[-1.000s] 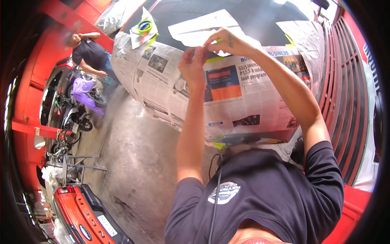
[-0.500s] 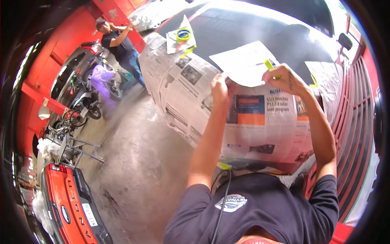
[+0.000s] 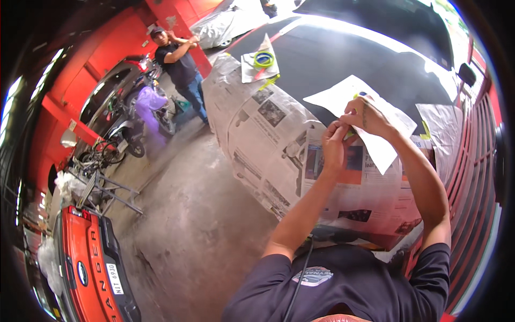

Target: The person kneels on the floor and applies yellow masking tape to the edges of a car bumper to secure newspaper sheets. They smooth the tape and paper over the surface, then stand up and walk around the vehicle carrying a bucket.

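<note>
Left hand (image 3: 335, 141) and right hand (image 3: 371, 116) have come together — left pinching something unclear, right grasping yellow-green tape (image 3: 363, 94) — above the white, pointed paper sheet (image 3: 383, 154) overlapping the grey printed newspaper's (image 3: 247, 140) far edge, long axis slanting nearward-right, one corner toward the wearer.

Vehicle workshop: newspaper-masked car (image 3: 343, 59), motorcycles (image 3: 126, 132), orange tailgate (image 3: 81, 249).

Bare hood (image 3: 343, 56) leaves room between white paper (image 3: 333, 97) and tape roll (image 3: 271, 59).
</note>
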A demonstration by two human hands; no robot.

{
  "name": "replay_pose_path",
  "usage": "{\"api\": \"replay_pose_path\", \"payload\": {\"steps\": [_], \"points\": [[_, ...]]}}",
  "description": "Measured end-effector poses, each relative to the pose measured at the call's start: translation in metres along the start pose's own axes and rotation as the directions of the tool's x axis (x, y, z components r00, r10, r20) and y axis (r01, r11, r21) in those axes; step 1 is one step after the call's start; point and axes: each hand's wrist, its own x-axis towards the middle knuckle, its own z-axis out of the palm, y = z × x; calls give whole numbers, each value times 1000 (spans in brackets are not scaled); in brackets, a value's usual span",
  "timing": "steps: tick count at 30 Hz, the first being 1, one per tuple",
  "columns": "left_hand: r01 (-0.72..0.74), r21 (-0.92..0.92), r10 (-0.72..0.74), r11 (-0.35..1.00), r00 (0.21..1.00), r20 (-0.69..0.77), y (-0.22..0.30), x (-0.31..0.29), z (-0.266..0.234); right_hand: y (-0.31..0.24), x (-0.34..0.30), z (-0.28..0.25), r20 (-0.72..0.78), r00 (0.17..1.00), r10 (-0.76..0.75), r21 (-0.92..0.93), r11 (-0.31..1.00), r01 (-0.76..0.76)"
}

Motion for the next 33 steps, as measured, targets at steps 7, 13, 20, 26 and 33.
{"api": "replay_pose_path", "payload": {"steps": [7, 13, 20, 26, 33], "points": [[58, -132, -58, 990, 998, 4, 11, 2, 1, -29, -11, -15, -4, 999, -45, -166, 985, 44], [55, -2, -55, 999, 998, -33, 15, 2, 7, -25, -24, -4, -71, 997, -24, -89, 996, 17], [66, 24, -66, 998, 998, -7, -6, 9, -8, -29, -25, 5, -50, 993, 111, -95, 989, -115], [1, 45, -1, 999, 1000, -8, -6, 7, -2, -21, -31, 9, -223, 974, 41, -107, 992, -67], [-107, 64, 108, 992, 994, -6, 2, 6, 11, -23, -27, -6, -293, 953, 73, 20, 997, -71]]}}
